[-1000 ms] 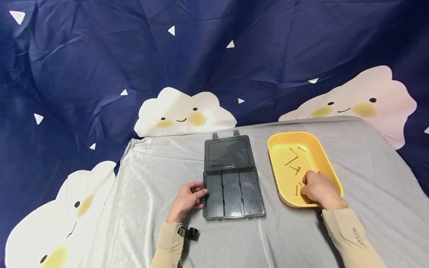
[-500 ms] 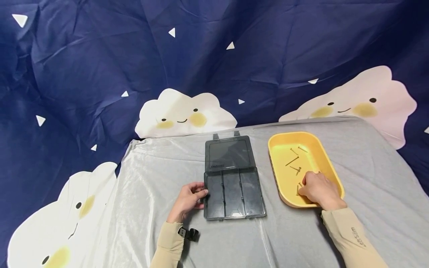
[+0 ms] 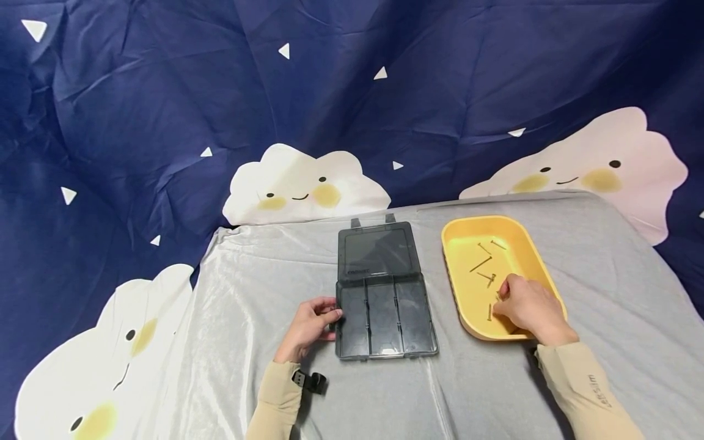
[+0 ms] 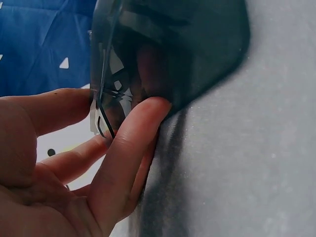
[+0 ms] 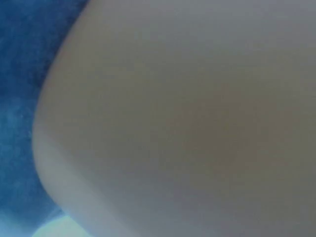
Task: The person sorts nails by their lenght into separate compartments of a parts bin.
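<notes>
In the head view, a dark translucent compartment box (image 3: pixel 384 327) lies with its lid (image 3: pixel 378 250) folded back. My left hand (image 3: pixel 308 327) holds the box's left edge; in the left wrist view, the thumb (image 4: pixel 133 133) lies against the dark plastic. Inside a yellow tray (image 3: pixel 453 287) on the right, my right hand (image 3: pixel 532 308) has its fingers curled, and a small screw (image 3: pixel 498 296) shows at the thumb and index fingertips, seemingly pinched. Another screw (image 3: pixel 489 312) lies just left of them. The right wrist view is a blur, and the fingers do not show.
Several more screws (image 3: pixel 481 264) lie in the far half of the tray. Grey cloth (image 3: pixel 379 397) covers the table. Behind it hangs a dark blue curtain (image 3: pixel 341 104) with cloud prints. A black strap device (image 3: pixel 315 383) sits at the left wrist.
My right hand has shifted slightly right and away from me, and the small screw at its fingertips has moved apart from the one beside it. The left hand and box stay put.
</notes>
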Demonstrator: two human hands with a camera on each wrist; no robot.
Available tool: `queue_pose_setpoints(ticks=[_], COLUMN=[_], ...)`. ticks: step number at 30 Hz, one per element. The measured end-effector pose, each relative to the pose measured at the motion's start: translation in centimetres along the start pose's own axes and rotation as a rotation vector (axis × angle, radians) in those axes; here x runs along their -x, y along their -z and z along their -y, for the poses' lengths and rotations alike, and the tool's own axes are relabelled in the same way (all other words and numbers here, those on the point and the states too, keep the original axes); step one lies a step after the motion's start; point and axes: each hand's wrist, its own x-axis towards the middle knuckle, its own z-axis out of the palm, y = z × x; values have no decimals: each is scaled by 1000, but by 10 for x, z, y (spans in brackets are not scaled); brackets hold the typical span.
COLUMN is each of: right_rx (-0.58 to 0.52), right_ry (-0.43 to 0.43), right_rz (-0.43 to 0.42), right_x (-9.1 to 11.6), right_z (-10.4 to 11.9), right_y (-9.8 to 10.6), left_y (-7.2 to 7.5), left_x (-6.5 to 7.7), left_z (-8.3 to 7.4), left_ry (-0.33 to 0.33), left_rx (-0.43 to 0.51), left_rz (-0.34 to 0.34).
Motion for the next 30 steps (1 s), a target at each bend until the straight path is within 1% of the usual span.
queue_pose_setpoints(ticks=[9, 13, 20, 23, 30], right_rx=[-33, -49, -83, -93, -100], right_ry=[9, 43, 135, 153, 182], right_rz=[-54, -86, -169, -201, -232], right_x=[3, 6, 10, 11, 15], right_z=[2, 2, 7, 11, 18], right_y=[6, 9, 16, 21, 27], left_y=[2, 3, 2, 1, 1], left_x=[-2, -4, -6, -6, -4], left_z=[1, 0, -1, -2, -2], left_ry=[0, 6, 1, 7, 17], left_rx=[14, 12, 10, 10, 8], left_rz=[9, 13, 17, 17, 14])
